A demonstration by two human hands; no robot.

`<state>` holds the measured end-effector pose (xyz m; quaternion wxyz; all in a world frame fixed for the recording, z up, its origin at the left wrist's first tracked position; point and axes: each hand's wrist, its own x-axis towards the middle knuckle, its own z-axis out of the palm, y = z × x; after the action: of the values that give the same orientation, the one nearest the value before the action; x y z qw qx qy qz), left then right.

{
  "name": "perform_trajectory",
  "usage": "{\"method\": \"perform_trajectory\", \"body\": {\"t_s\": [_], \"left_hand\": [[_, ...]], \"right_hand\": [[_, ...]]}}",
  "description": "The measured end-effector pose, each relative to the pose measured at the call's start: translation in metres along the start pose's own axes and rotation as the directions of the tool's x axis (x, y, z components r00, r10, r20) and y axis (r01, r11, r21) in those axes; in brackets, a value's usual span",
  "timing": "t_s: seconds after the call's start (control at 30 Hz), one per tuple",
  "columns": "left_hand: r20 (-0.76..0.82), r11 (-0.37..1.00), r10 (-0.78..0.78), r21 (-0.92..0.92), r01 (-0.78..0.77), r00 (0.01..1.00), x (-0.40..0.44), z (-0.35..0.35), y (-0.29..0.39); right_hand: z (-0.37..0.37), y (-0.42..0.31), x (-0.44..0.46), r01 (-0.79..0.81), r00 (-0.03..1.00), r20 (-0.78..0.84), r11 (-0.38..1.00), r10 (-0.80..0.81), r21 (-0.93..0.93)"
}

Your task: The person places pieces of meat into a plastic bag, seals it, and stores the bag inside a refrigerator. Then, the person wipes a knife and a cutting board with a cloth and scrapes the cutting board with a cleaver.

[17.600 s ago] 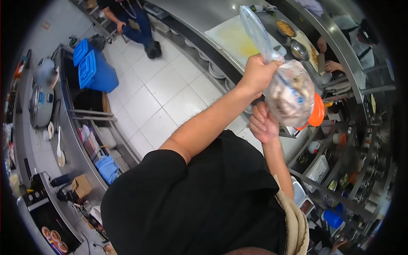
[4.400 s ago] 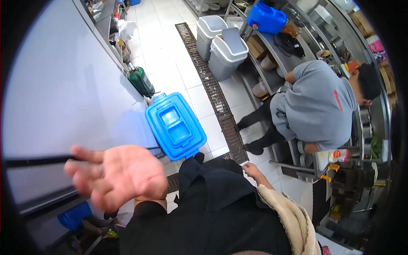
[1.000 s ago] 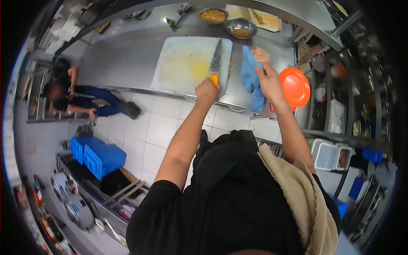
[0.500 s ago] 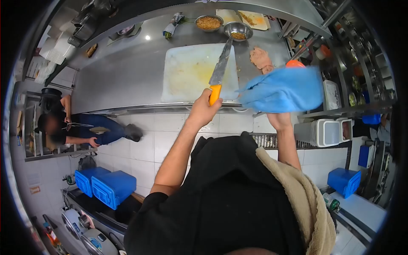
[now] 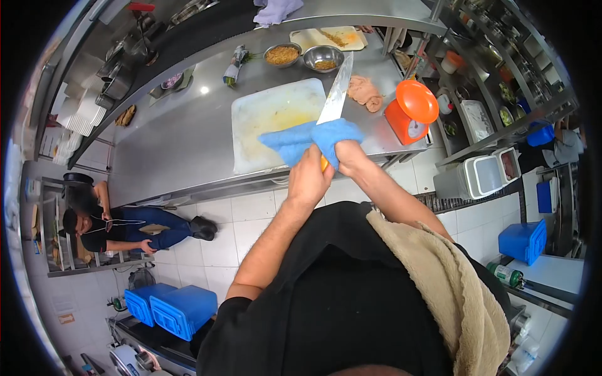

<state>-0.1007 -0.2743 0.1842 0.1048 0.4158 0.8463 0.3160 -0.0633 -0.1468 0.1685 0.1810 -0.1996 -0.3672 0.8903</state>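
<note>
My left hand [image 5: 310, 178] is closed around the yellow handle of a large knife [image 5: 336, 94], whose blade points up and away from me. A blue cloth [image 5: 339, 135] wraps the blade near the handle, and my right hand [image 5: 351, 156] grips it there. One end of the cloth hangs to the left over the front edge of a white cutting board [image 5: 251, 131], which has yellowish stains. The lower blade is hidden under the cloth.
An orange kitchen scale [image 5: 416, 103] stands at the counter's right end, beside a crumpled tan cloth [image 5: 365, 92]. Behind are two metal bowls [image 5: 282, 55] of chopped food and a second board [image 5: 307, 39]. A person [image 5: 125, 229] is at the left; blue bins [image 5: 185, 310] stand lower left.
The blue cloth has swung left from the right side onto the knife blade, and my right hand has come in beside my left. The camera view has shifted slightly.
</note>
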Motion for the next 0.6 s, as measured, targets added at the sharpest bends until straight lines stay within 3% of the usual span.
{"method": "perform_trajectory", "body": {"t_s": [0.2, 0.3, 0.4, 0.5, 0.6], "left_hand": [[-0.035, 0.999, 0.012, -0.031, -0.013, 0.999, -0.005, 0.012, 0.007], [-0.011, 0.999, -0.019, -0.032, 0.018, 1.000, -0.009, 0.010, 0.018], [-0.017, 1.000, -0.002, -0.031, 0.002, 1.000, -0.016, 0.008, 0.027], [-0.004, 0.999, 0.001, -0.034, -0.001, 1.000, -0.022, 0.005, 0.032], [0.011, 1.000, 0.000, -0.030, 0.001, 1.000, -0.034, 0.001, 0.034]], "right_hand": [[-0.029, -0.019, 0.023, 0.120, 0.973, 0.221, 0.966, -0.069, -0.228], [-0.028, -0.047, 0.023, 0.087, 0.992, 0.116, 0.944, -0.052, -0.318], [-0.040, -0.056, 0.037, 0.169, 0.981, 0.145, 0.943, -0.131, -0.288], [-0.034, -0.085, 0.035, 0.311, 0.950, 0.111, 0.862, -0.291, -0.401], [-0.061, -0.080, 0.068, 0.304, 0.952, 0.061, 0.904, -0.300, -0.302]]}}
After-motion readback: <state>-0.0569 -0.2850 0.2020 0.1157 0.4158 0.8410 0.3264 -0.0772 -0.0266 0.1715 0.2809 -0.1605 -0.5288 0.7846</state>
